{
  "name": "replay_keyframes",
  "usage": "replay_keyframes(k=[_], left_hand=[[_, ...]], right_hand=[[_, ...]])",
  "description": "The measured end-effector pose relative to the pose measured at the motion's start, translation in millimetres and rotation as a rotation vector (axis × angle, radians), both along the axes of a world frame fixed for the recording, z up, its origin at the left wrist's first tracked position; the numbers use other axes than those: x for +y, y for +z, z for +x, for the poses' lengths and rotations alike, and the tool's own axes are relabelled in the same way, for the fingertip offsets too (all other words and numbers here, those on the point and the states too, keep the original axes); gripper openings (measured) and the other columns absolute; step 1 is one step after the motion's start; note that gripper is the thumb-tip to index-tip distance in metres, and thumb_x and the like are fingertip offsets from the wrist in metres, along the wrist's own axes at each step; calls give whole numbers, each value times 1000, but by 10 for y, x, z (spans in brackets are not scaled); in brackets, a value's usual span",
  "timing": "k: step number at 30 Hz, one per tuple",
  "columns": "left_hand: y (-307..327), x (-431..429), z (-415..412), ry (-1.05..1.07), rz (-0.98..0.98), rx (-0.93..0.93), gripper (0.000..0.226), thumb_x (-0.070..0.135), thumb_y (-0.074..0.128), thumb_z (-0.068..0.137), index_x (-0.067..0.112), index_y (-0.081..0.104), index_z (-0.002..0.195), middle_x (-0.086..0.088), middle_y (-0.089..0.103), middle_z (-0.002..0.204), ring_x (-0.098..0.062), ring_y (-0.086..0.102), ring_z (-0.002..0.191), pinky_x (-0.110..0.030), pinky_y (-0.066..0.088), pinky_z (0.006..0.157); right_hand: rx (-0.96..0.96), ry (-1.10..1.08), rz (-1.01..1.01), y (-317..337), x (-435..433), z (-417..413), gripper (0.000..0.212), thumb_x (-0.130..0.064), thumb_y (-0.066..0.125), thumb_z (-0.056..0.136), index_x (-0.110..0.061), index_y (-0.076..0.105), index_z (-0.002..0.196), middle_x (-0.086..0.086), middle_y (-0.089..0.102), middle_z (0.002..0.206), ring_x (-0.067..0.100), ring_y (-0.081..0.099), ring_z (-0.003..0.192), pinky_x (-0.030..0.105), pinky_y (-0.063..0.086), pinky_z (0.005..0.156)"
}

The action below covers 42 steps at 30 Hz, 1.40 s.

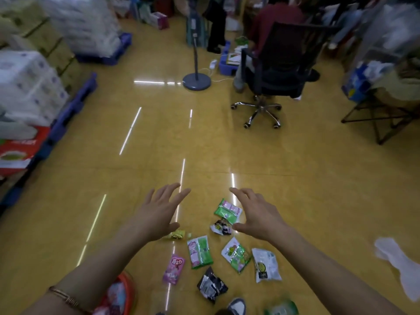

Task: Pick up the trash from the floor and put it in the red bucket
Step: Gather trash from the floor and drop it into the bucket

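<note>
Yellow glossy floor [113,178]; both hands spread above scattered wrappers.
Head view: left hand [159,214] and right hand [256,214] hover apart, digits splayed, holding nothing. Crinkled foil wrappers [200,252] lie flat between and below the hands, with open floor beyond both. Red bucket [130,283], round-rimmed, sits under the left forearm. Office chair [272,71] stands well beyond the right hand.

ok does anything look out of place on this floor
Yes: wrappers lie scattered on the floor, among them a pink packet, a black packet and a white packet, all outside the red bucket at lower left. A flat white scrap lies apart at the right. The left hand and right hand hold nothing.
</note>
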<state>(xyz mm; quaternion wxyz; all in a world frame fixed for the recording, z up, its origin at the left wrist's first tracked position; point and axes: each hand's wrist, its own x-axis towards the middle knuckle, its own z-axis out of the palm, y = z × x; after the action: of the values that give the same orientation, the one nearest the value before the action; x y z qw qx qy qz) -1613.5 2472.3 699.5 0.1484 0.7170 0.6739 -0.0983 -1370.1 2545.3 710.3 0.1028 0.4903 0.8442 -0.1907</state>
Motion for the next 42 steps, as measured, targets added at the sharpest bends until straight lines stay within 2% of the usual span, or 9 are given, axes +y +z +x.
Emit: replay_keyframes(k=[5, 9, 15, 18, 21, 25, 29, 37, 42], left_hand=[[-333, 141, 56, 122, 32, -75, 96, 39, 62, 86, 36, -12, 147, -1, -11, 157, -24, 6, 145, -43, 10, 119], [-828, 270, 18, 134, 65, -89, 103, 37, 65, 84, 42, -21, 141, -4, -10, 157, -27, 5, 145, -45, 7, 118], [-2062, 396, -140, 146, -10, -82, 110, 29, 68, 82, 46, -29, 133, -1, -5, 157, -25, 3, 146, -45, -2, 117], [-2719, 447, -187, 139, -44, -47, 110, 31, 64, 85, 42, -35, 134, 3, -12, 155, -21, -4, 146, -44, -3, 119], [-3391, 538, -230, 131, -59, -43, 110, 29, 63, 85, 38, -33, 138, 3, -12, 155, -20, -6, 146, -43, -2, 119], [-4415, 627, -354, 122, -33, -58, 115, 18, 68, 79, 42, -28, 138, -1, -1, 157, -22, -1, 146, -42, -2, 117], [-5332, 710, -496, 93, -77, 30, 111, 25, 67, 82, 39, -28, 138, 0, -4, 157, -21, -3, 146, -44, -2, 117], [-6607, 925, -658, 52, -109, 90, 113, 35, 69, 81, 39, -30, 138, -2, -3, 158, -25, -3, 146, -49, -1, 116], [-7218, 1025, -730, 11, -232, 231, 120, 27, 75, 77, 33, -25, 144, -4, -7, 159, -27, -7, 146, -53, -1, 116]], right_hand=[[13, 75, -16, -362, 390, -6, 89, -40, 67, 81, -32, 11, 150, -2, 23, 150, 23, 35, 130, 35, 43, 93], [21, 74, -55, -890, 536, -82, 87, -44, 64, 81, -32, 12, 149, -4, 16, 152, 24, 26, 135, 41, 36, 105], [44, 38, -76, -2050, 747, -170, 82, -42, 61, 85, -33, 10, 149, -6, 14, 154, 22, 23, 138, 39, 36, 105], [20, 30, -88, -2704, 784, -177, 84, -41, 62, 84, -33, 10, 150, -7, 15, 154, 20, 21, 139, 37, 34, 107], [0, 33, -86, -3363, 812, -200, 86, -42, 64, 83, -33, 10, 149, -7, 15, 154, 22, 21, 139, 37, 34, 107], [-3, 37, -122, -4284, 812, -294, 88, -43, 65, 81, -34, 10, 149, -8, 12, 155, 23, 20, 140, 38, 32, 109], [1, 51, -128, -5177, 834, -446, 87, -46, 65, 80, -33, 13, 149, -7, 16, 154, 23, 21, 139, 41, 28, 111], [10, 102, -60, -6520, 1061, -794, 88, -45, 66, 81, -32, 12, 149, -4, 20, 153, 22, 25, 139, 41, 30, 111], [5, 113, -59, -7239, 995, -870, 90, -46, 68, 79, -30, 13, 149, -1, 17, 155, 24, 20, 140, 42, 22, 115]])
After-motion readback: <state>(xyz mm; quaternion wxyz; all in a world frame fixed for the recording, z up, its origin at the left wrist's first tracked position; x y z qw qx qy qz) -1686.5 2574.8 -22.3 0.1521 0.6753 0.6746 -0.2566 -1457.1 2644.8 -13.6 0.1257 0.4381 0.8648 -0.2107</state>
